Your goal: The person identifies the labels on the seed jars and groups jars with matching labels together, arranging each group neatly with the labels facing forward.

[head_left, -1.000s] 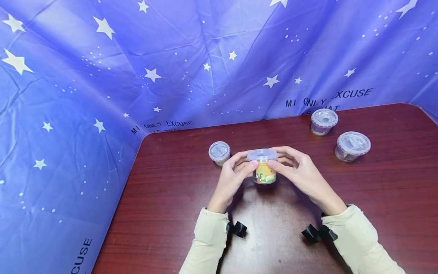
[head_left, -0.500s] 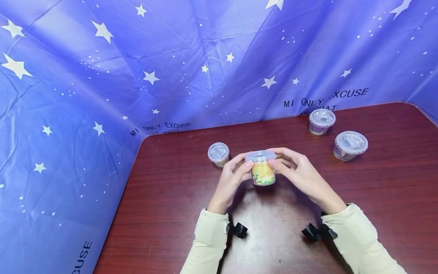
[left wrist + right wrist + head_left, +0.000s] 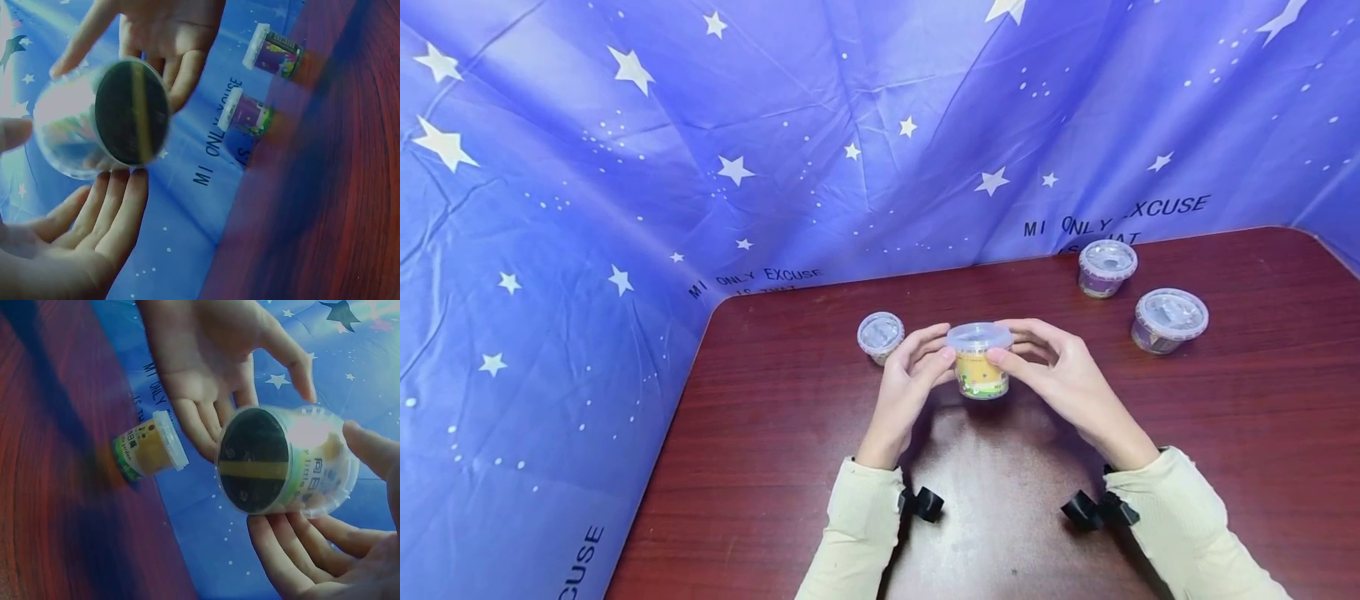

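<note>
A small clear plastic tub with a yellow and green printed label and a translucent lid is held above the table between both hands. My left hand holds its left side, the thumb near the front and the fingers behind. From the other side my right hand holds it, its thumb across the label. In the left wrist view the tub's dark base, crossed by a yellowish stripe, faces the camera. The right wrist view shows fingertips against the wall of the tub.
Behind my left hand stands a lidded tub. Two purple-labelled lidded tubs, one farther back and one nearer, stand at the right on the dark red wooden table. A blue star-printed cloth hangs behind the table.
The tub has turned between the hands, so a different part of its label faces the head camera. It sits slightly higher and farther right than half a second ago.
</note>
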Demonstrator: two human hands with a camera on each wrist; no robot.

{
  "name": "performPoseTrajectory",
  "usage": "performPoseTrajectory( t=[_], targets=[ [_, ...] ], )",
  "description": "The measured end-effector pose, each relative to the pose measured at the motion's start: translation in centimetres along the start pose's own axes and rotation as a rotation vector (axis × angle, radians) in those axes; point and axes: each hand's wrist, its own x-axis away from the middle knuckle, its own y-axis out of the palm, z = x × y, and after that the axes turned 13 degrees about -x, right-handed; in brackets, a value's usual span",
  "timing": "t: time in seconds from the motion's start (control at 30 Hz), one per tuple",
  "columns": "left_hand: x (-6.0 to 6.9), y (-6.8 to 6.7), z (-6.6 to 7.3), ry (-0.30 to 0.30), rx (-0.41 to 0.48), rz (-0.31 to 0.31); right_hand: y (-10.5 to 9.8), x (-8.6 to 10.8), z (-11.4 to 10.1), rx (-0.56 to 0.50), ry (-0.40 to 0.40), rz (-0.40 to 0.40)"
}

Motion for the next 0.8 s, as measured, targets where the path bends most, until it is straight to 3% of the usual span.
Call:
performPoseTrajectory(
  t=[0.1, 0.47, 0.8],
  targets=[
    [0.0, 0.2, 0.05, -0.001, -0.014, 0.037, 0.17, -0.03, 0.02, 0.025, -0.002, 0.037],
    [0.0, 0.15, -0.04, -0.024, -0.04, 0.049, 0.3, 0.18, 0.09, 0.037, -0.04, 0.019],
    [-0.13, -0.27, -0.11, -0.019, -0.003, 0.03, 0.04, 0.08, 0.0, -0.119, -0.089, -0.046]
  ],
)
